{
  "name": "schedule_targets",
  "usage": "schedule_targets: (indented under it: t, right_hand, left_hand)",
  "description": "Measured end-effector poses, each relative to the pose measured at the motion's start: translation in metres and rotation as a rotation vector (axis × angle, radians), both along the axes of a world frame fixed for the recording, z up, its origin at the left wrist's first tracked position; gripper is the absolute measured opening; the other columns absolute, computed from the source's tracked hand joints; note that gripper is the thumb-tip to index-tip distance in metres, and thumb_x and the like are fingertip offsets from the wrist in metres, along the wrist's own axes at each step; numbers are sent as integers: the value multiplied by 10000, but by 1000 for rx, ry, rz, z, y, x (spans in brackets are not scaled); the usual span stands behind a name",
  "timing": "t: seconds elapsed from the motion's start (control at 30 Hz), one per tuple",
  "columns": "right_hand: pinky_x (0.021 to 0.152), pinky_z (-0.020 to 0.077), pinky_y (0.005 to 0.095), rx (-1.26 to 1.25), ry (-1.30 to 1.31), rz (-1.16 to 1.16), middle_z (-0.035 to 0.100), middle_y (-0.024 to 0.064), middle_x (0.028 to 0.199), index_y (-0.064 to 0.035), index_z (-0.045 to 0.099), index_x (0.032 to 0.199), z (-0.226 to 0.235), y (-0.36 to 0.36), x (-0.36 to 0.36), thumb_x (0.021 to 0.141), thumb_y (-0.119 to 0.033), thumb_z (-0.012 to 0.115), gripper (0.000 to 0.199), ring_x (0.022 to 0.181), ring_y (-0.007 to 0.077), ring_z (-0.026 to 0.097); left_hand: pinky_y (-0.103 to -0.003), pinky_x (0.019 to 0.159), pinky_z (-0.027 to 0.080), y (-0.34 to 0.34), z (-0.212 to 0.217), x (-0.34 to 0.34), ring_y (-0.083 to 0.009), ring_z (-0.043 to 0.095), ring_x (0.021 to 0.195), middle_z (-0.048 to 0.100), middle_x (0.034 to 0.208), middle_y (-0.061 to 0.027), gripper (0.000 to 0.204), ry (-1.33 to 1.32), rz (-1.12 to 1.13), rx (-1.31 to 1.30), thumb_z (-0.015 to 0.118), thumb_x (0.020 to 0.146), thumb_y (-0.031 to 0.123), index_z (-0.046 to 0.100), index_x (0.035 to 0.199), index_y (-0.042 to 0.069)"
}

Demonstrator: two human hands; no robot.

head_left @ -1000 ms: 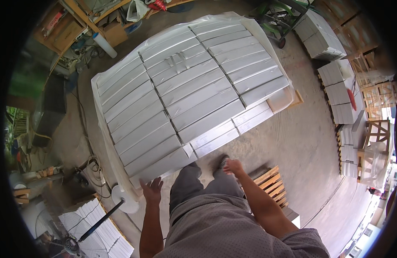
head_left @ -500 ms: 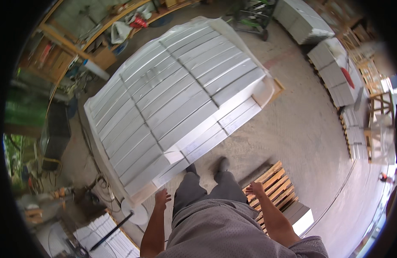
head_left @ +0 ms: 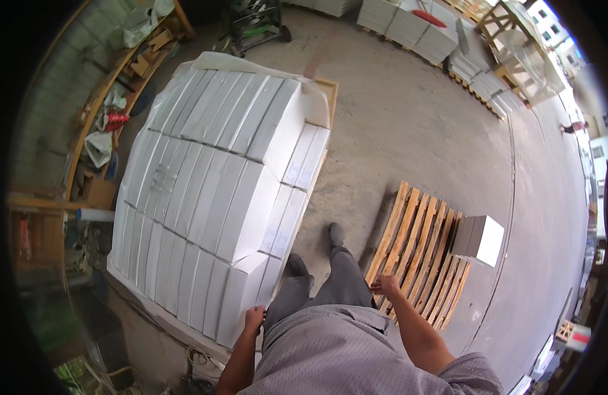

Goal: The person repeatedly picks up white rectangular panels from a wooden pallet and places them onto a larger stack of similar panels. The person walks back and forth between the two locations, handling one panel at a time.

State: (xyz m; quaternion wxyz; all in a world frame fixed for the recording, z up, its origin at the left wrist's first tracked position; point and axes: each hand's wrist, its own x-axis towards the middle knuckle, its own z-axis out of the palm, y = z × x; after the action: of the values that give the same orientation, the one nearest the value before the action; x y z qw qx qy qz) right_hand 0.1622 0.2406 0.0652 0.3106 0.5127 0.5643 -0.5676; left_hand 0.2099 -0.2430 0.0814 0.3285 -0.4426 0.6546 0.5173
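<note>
My left hand (head_left: 254, 318) hangs beside the near end of a large stack of long white boxes (head_left: 197, 191), its fingers loosely bent with nothing seen in them. Whether it touches the nearest box is hard to tell. Clear film (head_left: 215, 62) lies around the stack's edges, and the boxes on its right side form a lower step. My right hand (head_left: 385, 287) hangs open and holds nothing. It appears over the near left edge of a wooden pallet (head_left: 419, 257). A short block of white boxes (head_left: 478, 240) rests at that pallet's right side.
Concrete floor (head_left: 376, 112) runs between the stack and more palleted white boxes (head_left: 416, 29) at the far right. A green-and-black wheeled cart (head_left: 254, 29) stands at the back. Cluttered wooden shelving (head_left: 86, 148) lines the left. A wooden crate frame (head_left: 514, 49) is at the far right.
My view and body have turned right, so the large stack now lies further left and the wooden pallet shows more fully. Both hands remain low at my sides, empty.
</note>
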Motion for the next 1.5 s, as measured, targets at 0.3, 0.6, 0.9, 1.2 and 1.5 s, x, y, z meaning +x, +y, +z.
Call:
schedule_targets:
  t: [0.3,0.6,0.9,1.2,1.5]
  right_hand:
    - [597,537,367,179,63,295,651,180,813,17,577,953,-17,34,143,827,-265,523,314,694,279,659]
    - [577,502,318,147,22,-230,660,133,739,14,634,805,-23,85,161,846,-266,497,315,627,205,647]
    - [568,519,344,269,116,53,648,165,788,37,600,906,-49,191,209,828,-233,526,291,683,266,654]
    - [612,551,361,230,152,-180,638,209,906,96,549,1011,-74,247,211,876,-269,487,394,719,293,655]
    - [676,520,416,49,138,-550,606,246,937,2,558,1010,-69,279,190,823,-281,502,344,806,360,623]
  left_hand:
    - [-381,560,446,11,-28,-31,-214,567,616,580,643,-125,311,1,-630,-131,523,783,243,602,803,-57]
    - [-384,534,488,94,-23,-98,-253,573,614,576,748,-142,302,17,-408,-23,502,821,242,548,915,-41]
    - [-389,504,508,201,-6,-139,-261,556,592,556,761,-135,255,84,-324,184,484,842,221,513,919,-20]
    - [-346,495,467,283,6,-183,-219,551,595,527,674,-73,293,-33,-679,53,488,866,306,539,811,23]
    - [-346,448,441,409,-71,-327,-223,551,571,499,604,-53,329,-25,-884,11,487,865,371,538,836,46]
